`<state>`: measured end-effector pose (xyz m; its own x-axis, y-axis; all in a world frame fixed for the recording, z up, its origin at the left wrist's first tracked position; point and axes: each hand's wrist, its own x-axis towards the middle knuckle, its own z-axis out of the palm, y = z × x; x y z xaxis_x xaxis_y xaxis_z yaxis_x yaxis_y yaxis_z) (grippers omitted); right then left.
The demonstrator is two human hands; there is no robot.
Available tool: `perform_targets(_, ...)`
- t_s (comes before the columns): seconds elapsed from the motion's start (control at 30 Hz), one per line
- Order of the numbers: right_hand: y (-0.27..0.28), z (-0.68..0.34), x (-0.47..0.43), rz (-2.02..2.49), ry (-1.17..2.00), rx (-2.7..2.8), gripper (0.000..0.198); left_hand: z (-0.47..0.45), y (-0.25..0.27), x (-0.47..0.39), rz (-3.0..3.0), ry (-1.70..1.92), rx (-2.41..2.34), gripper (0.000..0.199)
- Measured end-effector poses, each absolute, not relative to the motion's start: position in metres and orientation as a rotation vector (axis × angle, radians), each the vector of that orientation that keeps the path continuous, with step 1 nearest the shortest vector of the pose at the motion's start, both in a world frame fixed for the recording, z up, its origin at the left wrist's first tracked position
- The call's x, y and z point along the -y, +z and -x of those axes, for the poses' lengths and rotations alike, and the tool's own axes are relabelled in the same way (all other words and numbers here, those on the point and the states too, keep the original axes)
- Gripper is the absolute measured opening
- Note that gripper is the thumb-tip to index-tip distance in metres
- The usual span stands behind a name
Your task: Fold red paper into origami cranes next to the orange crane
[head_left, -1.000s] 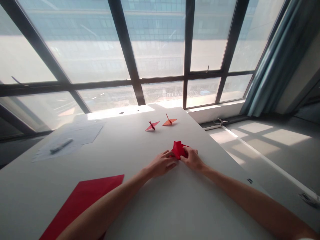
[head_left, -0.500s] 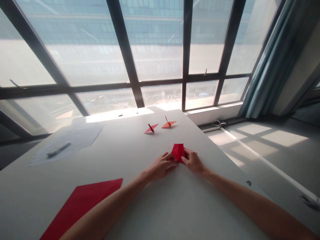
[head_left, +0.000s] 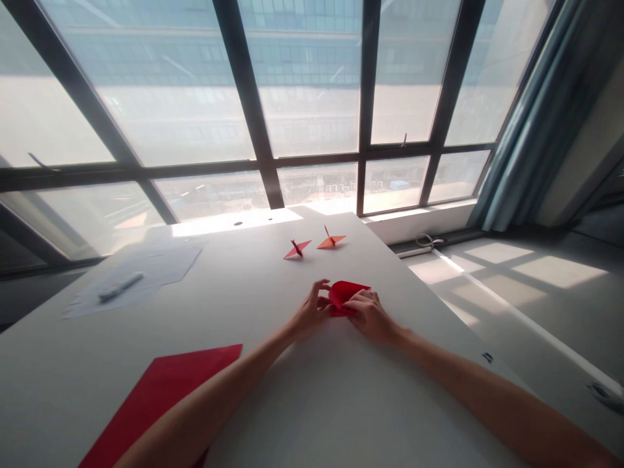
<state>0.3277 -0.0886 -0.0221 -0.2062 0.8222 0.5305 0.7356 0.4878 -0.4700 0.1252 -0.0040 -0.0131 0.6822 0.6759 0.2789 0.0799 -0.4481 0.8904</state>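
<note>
A small piece of folded red paper (head_left: 345,294) rests on the white table (head_left: 273,292), partly lifted open. My left hand (head_left: 312,312) pinches its left edge with raised fingers. My right hand (head_left: 370,313) lies over its right side and grips it there. Farther back stand two finished paper cranes, a red crane (head_left: 297,247) and an orange crane (head_left: 331,240). A flat red paper sheet (head_left: 160,396) lies near the table's front left, partly under my left forearm.
White papers (head_left: 146,270) with a marker (head_left: 119,286) on them lie at the back left. Scissors (head_left: 425,240) rest on the window ledge at the right. Large windows stand behind the table, and a curtain (head_left: 536,117) hangs at the right.
The folded red paper has been opened and tilted, its upper flap now lifted toward the right. My left fingers have risen off the table onto its edge.
</note>
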Motion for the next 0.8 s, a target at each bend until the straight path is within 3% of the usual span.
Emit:
perform_targets(0.07,-0.019,-0.329,0.09,1.25,0.131,2.072,0.027,-0.123,-0.012,0.003,-1.957,0.799,-0.556,0.068)
perform_targets(0.23,-0.014,-0.342,0.087,1.242,0.1,2.125,0.021,-0.118,-0.004,0.005,-2.211,0.763,-0.587,0.025)
perform_targets(0.67,-0.02,-0.347,0.067,1.445,0.116,1.913,0.011,-0.123,-0.014,0.0,-2.467,0.764,-0.832,0.026)
perform_targets(0.8,-0.02,-0.347,0.067,1.428,0.138,1.921,0.011,-0.126,-0.018,0.002,-2.485,0.765,-0.854,0.017)
